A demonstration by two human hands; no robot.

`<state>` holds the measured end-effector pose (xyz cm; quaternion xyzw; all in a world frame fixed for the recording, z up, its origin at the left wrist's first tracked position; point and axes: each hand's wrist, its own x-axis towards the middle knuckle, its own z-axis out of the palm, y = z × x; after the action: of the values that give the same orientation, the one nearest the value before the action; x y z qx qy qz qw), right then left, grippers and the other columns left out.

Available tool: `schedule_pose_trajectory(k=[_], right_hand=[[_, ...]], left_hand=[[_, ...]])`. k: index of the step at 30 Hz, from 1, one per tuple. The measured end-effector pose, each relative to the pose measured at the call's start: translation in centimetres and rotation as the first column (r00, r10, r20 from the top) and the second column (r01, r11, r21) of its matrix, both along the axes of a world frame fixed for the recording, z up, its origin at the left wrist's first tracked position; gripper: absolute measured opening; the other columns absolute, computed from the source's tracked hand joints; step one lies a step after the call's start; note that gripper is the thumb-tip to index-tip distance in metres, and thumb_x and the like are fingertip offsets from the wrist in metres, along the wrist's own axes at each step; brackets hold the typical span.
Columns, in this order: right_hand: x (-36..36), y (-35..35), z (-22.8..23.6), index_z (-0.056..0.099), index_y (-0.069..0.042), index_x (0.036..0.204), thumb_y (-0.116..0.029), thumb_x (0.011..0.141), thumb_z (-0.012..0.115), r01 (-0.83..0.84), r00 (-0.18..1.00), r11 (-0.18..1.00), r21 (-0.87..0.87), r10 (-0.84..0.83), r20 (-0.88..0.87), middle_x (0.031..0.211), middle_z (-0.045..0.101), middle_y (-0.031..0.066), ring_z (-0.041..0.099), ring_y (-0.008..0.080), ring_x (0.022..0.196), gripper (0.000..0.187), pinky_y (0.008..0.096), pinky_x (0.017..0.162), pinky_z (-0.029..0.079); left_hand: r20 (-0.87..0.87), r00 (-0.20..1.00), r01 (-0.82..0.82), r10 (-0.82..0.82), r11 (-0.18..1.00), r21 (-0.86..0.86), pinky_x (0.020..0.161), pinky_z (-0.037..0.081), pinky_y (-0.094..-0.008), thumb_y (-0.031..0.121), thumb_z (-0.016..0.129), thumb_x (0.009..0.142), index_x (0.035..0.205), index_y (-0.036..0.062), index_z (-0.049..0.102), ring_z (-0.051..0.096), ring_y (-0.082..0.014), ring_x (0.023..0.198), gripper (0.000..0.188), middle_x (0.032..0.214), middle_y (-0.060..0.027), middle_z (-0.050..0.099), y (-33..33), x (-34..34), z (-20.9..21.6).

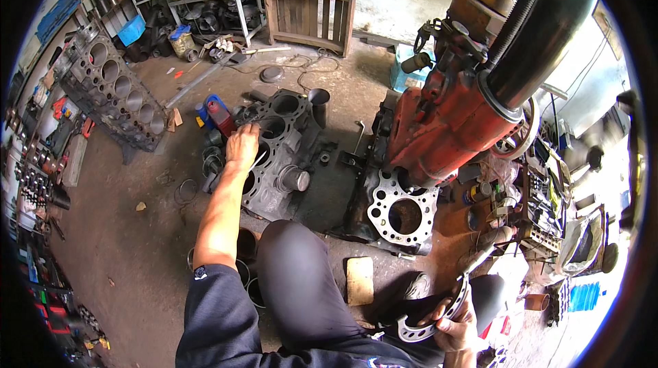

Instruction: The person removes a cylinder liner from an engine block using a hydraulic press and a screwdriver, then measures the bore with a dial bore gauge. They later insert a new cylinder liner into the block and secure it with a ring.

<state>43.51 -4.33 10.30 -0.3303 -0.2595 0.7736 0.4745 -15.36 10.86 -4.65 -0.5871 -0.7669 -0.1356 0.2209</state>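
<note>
My left hand [243, 146] reaches forward over the near-left side of a grey engine block [279, 152] with large open bores. Its fingers are curled in, and what they hold is hidden; a thin bright rod-like piece shows just beside the palm. A red and blue object [219, 114] stands just beyond its fingers. Low on the right, my right hand [458, 325] grips a large outside micrometer [417, 332] by its curved, hole-pierced frame, above my right leg. A smooth metal cylinder [295, 178] sticks out from the block's right side.
A red boring machine [445, 121] rises at the right, over another block with a flat, bright deck [404, 217]. A long engine block [116, 87] lies at the far left. Cylinder sleeves [248, 244] stand by my left knee. A yellowish pad [360, 281] is on the floor.
</note>
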Motion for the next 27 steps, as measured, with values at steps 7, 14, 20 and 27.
schedule_pose_trajectory(k=[7, 14, 20, 27], right_hand=[[-0.9, 0.1, -0.4, 0.039, -0.005, 0.133, 0.006, 0.075, 0.078, 0.054, 0.998, 0.996, -0.074, -0.051, 0.042, 0.084, 0.066, 0.0154, 0.070, 0.0305, 0.077, 0.070, 0.0563, 0.075, 0.062], [-0.5, 0.4, -1.2, 0.041, -0.007, 0.132, -0.011, 0.099, 0.057, 0.002, 0.996, 0.999, -0.053, 0.002, 0.086, 0.082, 0.062, 0.0162, 0.066, 0.0269, 0.074, 0.036, 0.0572, 0.073, 0.062], [-0.3, 0.9, -1.5, 0.044, -0.005, 0.124, -0.034, 0.106, 0.045, 0.065, 0.972, 0.998, -0.028, -0.057, 0.227, 0.065, 0.052, 0.0125, 0.060, 0.0265, 0.050, 0.034, 0.0411, 0.052, 0.062], [-0.7, 3.6, -1.6, 0.051, -0.004, 0.092, -0.025, 0.106, 0.043, -0.001, 0.905, 0.997, 0.072, -0.030, 0.425, 0.061, 0.049, 0.0085, 0.052, 0.0181, 0.043, 0.026, 0.0284, 0.039, 0.046]], left_hand=[[0.009, 0.998, 0.069, -0.068, 0.992, -0.104, 0.079, 0.058, -0.0418, 0.016, 0.060, 0.090, 0.102, 0.0036, 0.067, 0.065, -0.0310, 0.100, 0.019, 0.103, -0.0132, 0.065, 0.1, 1.9, -2.6], [0.241, 0.970, 0.085, -0.013, 0.953, -0.290, 0.096, 0.051, -0.0464, 0.025, 0.061, 0.094, 0.113, 0.0048, 0.068, 0.058, -0.0361, 0.119, 0.029, 0.120, -0.0182, 0.062, -0.4, 2.6, -1.8], [0.249, 0.963, 0.116, -0.107, 0.993, -0.019, 0.093, 0.054, -0.0425, 0.020, 0.063, 0.093, 0.119, 0.0013, 0.065, 0.063, -0.0351, 0.110, 0.032, 0.119, -0.0165, 0.065, -9.0, 6.5, 4.0], [0.369, 0.923, 0.177, 0.111, 0.728, -0.662, 0.116, 0.032, -0.0495, 0.045, 0.077, 0.079, 0.142, 0.0072, 0.050, 0.039, -0.0412, 0.139, 0.078, 0.146, -0.0245, 0.045, -28.3, 20.4, 0.1]])
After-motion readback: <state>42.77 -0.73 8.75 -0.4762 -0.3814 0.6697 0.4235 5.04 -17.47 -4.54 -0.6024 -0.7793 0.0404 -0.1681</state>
